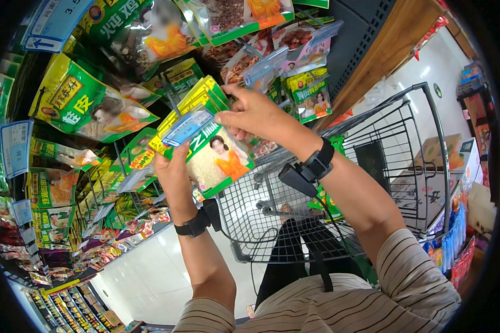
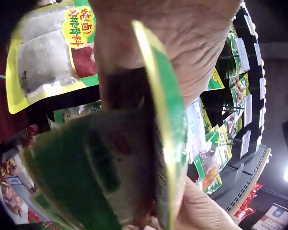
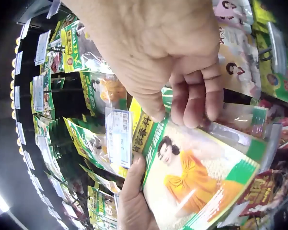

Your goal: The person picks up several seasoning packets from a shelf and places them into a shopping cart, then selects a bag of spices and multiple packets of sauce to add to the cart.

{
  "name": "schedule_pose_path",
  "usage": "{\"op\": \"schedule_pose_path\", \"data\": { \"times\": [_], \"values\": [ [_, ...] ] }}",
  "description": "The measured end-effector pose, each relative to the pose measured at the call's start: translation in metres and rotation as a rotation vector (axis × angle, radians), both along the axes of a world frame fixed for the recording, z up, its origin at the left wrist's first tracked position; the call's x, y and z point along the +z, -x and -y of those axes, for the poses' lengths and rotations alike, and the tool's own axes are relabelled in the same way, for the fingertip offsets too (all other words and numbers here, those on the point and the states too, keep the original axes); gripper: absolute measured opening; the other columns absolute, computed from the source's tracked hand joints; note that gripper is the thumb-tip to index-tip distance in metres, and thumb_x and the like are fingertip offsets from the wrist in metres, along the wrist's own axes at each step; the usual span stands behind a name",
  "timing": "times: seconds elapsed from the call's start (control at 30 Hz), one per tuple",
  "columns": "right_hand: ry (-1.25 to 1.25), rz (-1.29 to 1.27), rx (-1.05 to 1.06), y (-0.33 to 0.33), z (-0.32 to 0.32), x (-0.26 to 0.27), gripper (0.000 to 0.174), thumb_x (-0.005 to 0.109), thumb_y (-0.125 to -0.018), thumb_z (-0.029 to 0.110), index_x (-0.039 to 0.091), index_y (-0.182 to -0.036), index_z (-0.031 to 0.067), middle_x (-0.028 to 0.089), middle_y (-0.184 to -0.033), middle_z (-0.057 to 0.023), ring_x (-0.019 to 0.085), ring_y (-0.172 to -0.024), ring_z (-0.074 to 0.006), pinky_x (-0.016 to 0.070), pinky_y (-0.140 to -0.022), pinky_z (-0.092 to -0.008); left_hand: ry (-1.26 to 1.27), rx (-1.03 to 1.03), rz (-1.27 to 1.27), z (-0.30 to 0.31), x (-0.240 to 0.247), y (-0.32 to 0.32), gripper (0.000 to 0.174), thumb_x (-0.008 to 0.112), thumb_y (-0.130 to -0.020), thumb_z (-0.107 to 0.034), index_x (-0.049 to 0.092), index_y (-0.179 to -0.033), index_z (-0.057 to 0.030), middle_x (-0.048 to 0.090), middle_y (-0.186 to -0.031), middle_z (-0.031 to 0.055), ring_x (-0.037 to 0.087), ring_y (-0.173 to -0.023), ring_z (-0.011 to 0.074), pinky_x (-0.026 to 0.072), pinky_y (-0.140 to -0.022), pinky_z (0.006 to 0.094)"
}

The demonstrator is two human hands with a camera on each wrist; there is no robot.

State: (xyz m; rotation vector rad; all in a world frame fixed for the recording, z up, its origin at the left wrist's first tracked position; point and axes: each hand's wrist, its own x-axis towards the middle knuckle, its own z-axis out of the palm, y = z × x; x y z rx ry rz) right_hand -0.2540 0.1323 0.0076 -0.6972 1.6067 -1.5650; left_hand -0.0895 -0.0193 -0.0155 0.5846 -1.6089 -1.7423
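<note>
Several green-and-yellow seasoning packets point(image 1: 219, 166) hang together behind a clear-sleeved price tag point(image 1: 190, 129). The front one shows pale seeds and a figure in orange. My left hand point(image 1: 175, 176) grips the stack at its left side, thumb on the front and fingers hidden behind. At the top right edge, my right hand point(image 1: 258, 114) pinches the packets; in the right wrist view its thumb point(image 3: 156, 108) lies at the edge and the other fingers curl. Packet edges point(image 2: 170, 100) fan apart in the left wrist view, between the hands.
More packets point(image 1: 94, 105) hang from hooks on the left and above, with price tags point(image 1: 16, 149) jutting out. A wire shopping cart point(image 1: 261, 222) stands right before the body. Cartons point(image 1: 444, 152) sit beyond it, by a wooden shelf edge point(image 1: 380, 50).
</note>
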Motion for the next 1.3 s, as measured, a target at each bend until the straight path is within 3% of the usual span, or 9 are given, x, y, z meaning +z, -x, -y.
{"op": "schedule_pose_path", "data": {
  "times": [0.1,0.2,0.33,0.6,0.8,0.93,1.07,1.2,1.3],
  "values": [
    [0.002,0.091,0.13,0.008,0.0,-0.01,0.045,0.071,-0.092,0.025,0.056,-0.127,0.0005,0.063,-0.072,-0.0024,0.059,-0.056,-0.0083,0.0474,-0.049,-0.0236,-0.078,-0.046,-0.009,-0.004,0.001,-0.004,0.025,0.067,-0.091,-0.006,0.064,-0.115,-0.001,0.069,-0.109,0.0061,0.064,-0.097,0.0128,0.0498,-0.088,0.0281],
    [-0.041,0.081,0.138,0.01,-0.004,-0.019,0.03,0.073,-0.089,0.026,0.06,-0.098,0.0013,0.063,-0.063,-0.0061,0.061,-0.052,-0.0125,0.0499,-0.047,-0.0272,-0.139,-0.084,0.02,-0.014,0.005,-0.007,0.025,0.068,-0.093,-0.007,0.063,-0.116,-0.0016,0.068,-0.11,0.0049,0.062,-0.098,0.0119,0.0485,-0.089,0.0276],
    [-0.12,0.122,0.158,0.001,-0.019,-0.025,0.028,0.071,-0.092,0.027,0.064,-0.107,0.003,0.063,-0.067,-0.0005,0.059,-0.054,-0.0073,0.046,-0.049,-0.0222,-0.203,-0.117,0.072,-0.026,0.0,-0.016,0.023,0.066,-0.094,-0.008,0.062,-0.116,-0.0014,0.068,-0.108,0.0051,0.063,-0.097,0.0122,0.0497,-0.087,0.0278],
    [-0.184,0.195,0.162,-0.026,-0.067,-0.049,0.028,0.069,-0.093,0.029,0.065,-0.092,0.002,0.063,-0.067,-0.0039,0.06,-0.056,-0.0093,0.0491,-0.051,-0.0235,-0.194,-0.254,0.228,-0.061,-0.031,-0.039,0.022,0.068,-0.094,-0.009,0.062,-0.114,-0.0038,0.067,-0.105,0.0012,0.06,-0.092,0.0074,0.0488,-0.083,0.0237],
    [-0.296,0.207,0.158,-0.049,-0.107,-0.089,0.023,0.065,-0.095,0.026,0.067,-0.098,0.003,0.062,-0.068,0.0004,0.059,-0.059,-0.0062,0.047,-0.055,-0.0234,-0.263,-0.326,0.411,-0.082,-0.058,-0.063,0.031,0.072,-0.089,-0.007,0.059,-0.117,-0.0052,0.063,-0.1,-0.0017,0.057,-0.091,0.0053,0.0482,-0.08,0.0214],
    [-0.357,0.216,0.174,-0.059,-0.124,-0.112,0.021,0.064,-0.095,0.024,0.067,-0.1,0.0033,0.061,-0.069,0.0019,0.057,-0.06,-0.0047,0.0462,-0.056,-0.023,-0.229,-0.474,0.543,-0.088,-0.074,-0.068,0.038,0.074,-0.089,-0.014,0.058,-0.122,-0.0056,0.063,-0.103,-0.0006,0.057,-0.093,0.0062,0.0464,-0.081,0.0212],
    [-0.409,0.232,0.187,-0.064,-0.14,-0.143,0.021,0.064,-0.095,0.022,0.067,-0.103,0.0032,0.061,-0.07,0.0019,0.056,-0.061,-0.0047,0.0462,-0.057,-0.0231,-0.135,-0.664,0.756,-0.09,-0.085,-0.07,0.034,0.073,-0.09,-0.022,0.062,-0.116,-0.0037,0.065,-0.102,-0.001,0.057,-0.092,0.0054,0.045,-0.084,0.0215],
    [-0.42,0.165,0.226,-0.074,-0.15,-0.155,0.021,0.064,-0.094,0.02,0.067,-0.105,0.0022,0.062,-0.073,0.0018,0.058,-0.062,-0.0052,0.0474,-0.058,-0.0241,-0.044,-0.916,0.939,-0.085,-0.103,-0.065,0.036,0.072,-0.09,-0.025,0.062,-0.115,-0.0023,0.065,-0.1,0.0013,0.057,-0.089,0.0059,0.046,-0.078,0.0232],
    [-0.391,0.234,0.217,-0.085,-0.156,-0.168,0.021,0.064,-0.094,0.018,0.067,-0.107,0.0024,0.064,-0.077,0.0016,0.059,-0.064,-0.0055,0.0497,-0.061,-0.0246,0.031,-0.923,0.925,-0.107,-0.101,-0.058,0.04,0.071,-0.09,-0.025,0.059,-0.12,-0.0006,0.066,-0.1,0.0046,0.059,-0.089,0.0089,0.0487,-0.078,0.0265]
  ]
}}
